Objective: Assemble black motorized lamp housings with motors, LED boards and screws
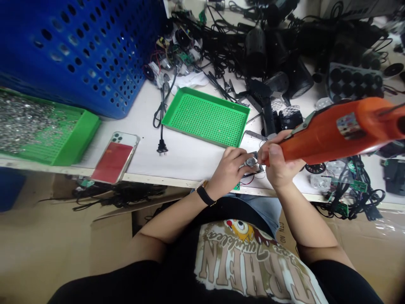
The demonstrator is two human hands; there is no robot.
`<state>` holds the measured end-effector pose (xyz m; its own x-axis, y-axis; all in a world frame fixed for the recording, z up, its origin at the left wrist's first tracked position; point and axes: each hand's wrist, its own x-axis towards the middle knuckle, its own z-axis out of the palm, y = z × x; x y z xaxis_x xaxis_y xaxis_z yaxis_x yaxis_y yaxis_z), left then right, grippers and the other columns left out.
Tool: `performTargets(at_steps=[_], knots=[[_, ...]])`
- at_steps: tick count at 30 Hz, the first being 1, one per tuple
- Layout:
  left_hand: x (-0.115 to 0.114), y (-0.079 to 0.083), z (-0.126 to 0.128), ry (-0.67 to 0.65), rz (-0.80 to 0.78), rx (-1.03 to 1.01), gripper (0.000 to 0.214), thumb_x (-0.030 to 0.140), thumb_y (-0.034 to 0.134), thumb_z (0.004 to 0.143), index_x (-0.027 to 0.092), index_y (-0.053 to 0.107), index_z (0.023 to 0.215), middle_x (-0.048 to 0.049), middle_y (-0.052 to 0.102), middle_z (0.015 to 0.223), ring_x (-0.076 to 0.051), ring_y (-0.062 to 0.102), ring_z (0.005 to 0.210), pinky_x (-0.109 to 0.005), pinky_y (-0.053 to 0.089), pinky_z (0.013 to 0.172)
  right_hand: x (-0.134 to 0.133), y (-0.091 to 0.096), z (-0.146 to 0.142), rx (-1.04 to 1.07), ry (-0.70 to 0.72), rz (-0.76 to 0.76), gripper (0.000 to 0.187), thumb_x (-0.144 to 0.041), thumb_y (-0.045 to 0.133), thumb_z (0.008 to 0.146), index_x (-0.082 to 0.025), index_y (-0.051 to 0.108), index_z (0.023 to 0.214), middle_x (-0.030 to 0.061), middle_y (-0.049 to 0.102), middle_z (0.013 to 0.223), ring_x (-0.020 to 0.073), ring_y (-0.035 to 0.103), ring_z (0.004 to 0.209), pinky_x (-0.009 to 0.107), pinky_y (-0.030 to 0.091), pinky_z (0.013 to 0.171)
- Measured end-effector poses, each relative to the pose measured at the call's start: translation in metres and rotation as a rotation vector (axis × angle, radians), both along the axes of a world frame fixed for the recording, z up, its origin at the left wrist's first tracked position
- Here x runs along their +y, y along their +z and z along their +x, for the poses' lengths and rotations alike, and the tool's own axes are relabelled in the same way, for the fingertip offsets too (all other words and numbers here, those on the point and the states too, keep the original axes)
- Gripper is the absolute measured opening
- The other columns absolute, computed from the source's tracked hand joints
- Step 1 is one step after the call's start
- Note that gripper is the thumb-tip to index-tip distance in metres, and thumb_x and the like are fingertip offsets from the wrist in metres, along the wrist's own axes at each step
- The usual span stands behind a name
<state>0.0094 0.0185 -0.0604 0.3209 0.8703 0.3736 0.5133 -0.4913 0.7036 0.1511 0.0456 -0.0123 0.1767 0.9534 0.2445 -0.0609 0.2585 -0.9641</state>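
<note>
My left hand (226,171) pinches a small silver motor (251,161) just above the white table top. Thin wires and a small green circuit board (236,186) trail below it, with a red wire among them. My right hand (278,160) is wrapped around an orange electric screwdriver (341,131), whose thick body reaches off to the right. Its nose sits against the motor, and my fingers hide the tip. Both hands nearly touch over the part.
A green perforated tray (205,116) lies beyond my hands. At left are a phone (114,158), a green tray of small metal parts (85,131), and a blue perforated crate (79,55). A plug (162,145) rests nearby. Black cables and lamp housings (278,50) crowd the back.
</note>
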Motion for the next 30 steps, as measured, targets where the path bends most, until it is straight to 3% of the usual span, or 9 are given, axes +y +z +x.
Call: performTargets(at_steps=[5,11,16,18,20,21,23,30], knots=[[0.003,0.0,-0.001,-0.029,-0.062,0.006,0.025,0.027,0.064,0.099,0.02,0.072,0.122,-0.0086,0.07,0.11,-0.025,0.057,0.108,-0.043,0.052,0.097,0.006,0.004,-0.004,0.063,0.012,0.15,0.041,-0.056,0.078,0.081,-0.025,0.05,0.079,-0.0103,0.049,0.051,0.0081,0.044,0.037,0.023,0.037,0.036],[0.005,0.003,-0.001,-0.038,-0.045,-0.012,0.026,0.024,0.068,0.096,0.018,0.071,0.121,-0.0091,0.071,0.11,-0.025,0.059,0.109,-0.045,0.053,0.097,0.009,0.014,0.0,0.095,0.048,0.114,0.042,-0.056,0.079,0.079,-0.024,0.054,0.092,-0.0117,0.05,0.051,0.0079,0.046,0.036,0.021,0.038,0.036],[-0.009,0.012,-0.004,-0.024,-0.042,-0.088,0.065,0.033,0.086,0.082,0.02,0.06,0.14,-0.0124,0.068,0.128,-0.028,0.06,0.122,-0.051,0.051,0.106,-0.005,0.043,-0.001,0.167,-0.111,0.305,0.032,-0.048,0.073,0.084,-0.026,0.059,0.104,-0.0119,0.049,0.052,0.0091,0.043,0.033,0.022,0.037,0.036],[-0.017,0.015,-0.005,-0.007,-0.012,-0.154,0.052,0.038,0.085,0.083,0.022,0.068,0.13,-0.0113,0.069,0.127,-0.028,0.06,0.124,-0.051,0.051,0.107,-0.015,0.052,-0.006,0.226,-0.107,0.358,0.024,-0.043,0.07,0.086,-0.028,0.061,0.103,-0.0114,0.047,0.052,0.0096,0.041,0.032,0.023,0.037,0.035],[-0.023,0.017,-0.006,0.033,0.052,-0.186,0.021,0.035,0.077,0.091,0.022,0.076,0.108,-0.008,0.074,0.114,-0.026,0.062,0.118,-0.048,0.052,0.105,-0.023,0.056,-0.013,0.269,-0.057,0.351,0.02,-0.041,0.067,0.087,-0.028,0.062,0.101,-0.011,0.046,0.051,0.0099,0.04,0.032,0.024,0.037,0.034],[-0.026,0.017,-0.007,0.058,0.085,-0.175,0.012,0.032,0.072,0.095,0.022,0.078,0.098,-0.0063,0.076,0.106,-0.025,0.062,0.114,-0.046,0.052,0.103,-0.026,0.056,-0.016,0.272,-0.04,0.339,0.019,-0.041,0.067,0.086,-0.028,0.061,0.099,-0.0109,0.046,0.051,0.01,0.04,0.032,0.024,0.037,0.034],[-0.03,0.017,-0.01,0.111,0.116,-0.118,0.016,0.027,0.067,0.098,0.023,0.078,0.088,-0.0037,0.078,0.096,-0.023,0.061,0.107,-0.044,0.051,0.099,-0.028,0.051,-0.021,0.254,-0.04,0.331,0.018,-0.041,0.067,0.086,-0.027,0.059,0.096,-0.0108,0.047,0.051,0.0099,0.041,0.032,0.023,0.037,0.034],[-0.035,0.011,-0.02,0.241,0.117,-0.062,0.007,0.025,0.078,0.09,0.021,0.075,0.085,-0.0018,0.077,0.09,-0.023,0.06,0.097,-0.04,0.05,0.091,-0.017,0.014,-0.029,0.179,0.063,0.327,0.023,-0.036,0.072,0.089,-0.026,0.057,0.103,-0.0099,0.058,0.057,0.0102,0.05,0.036,0.023,0.043,0.038]])
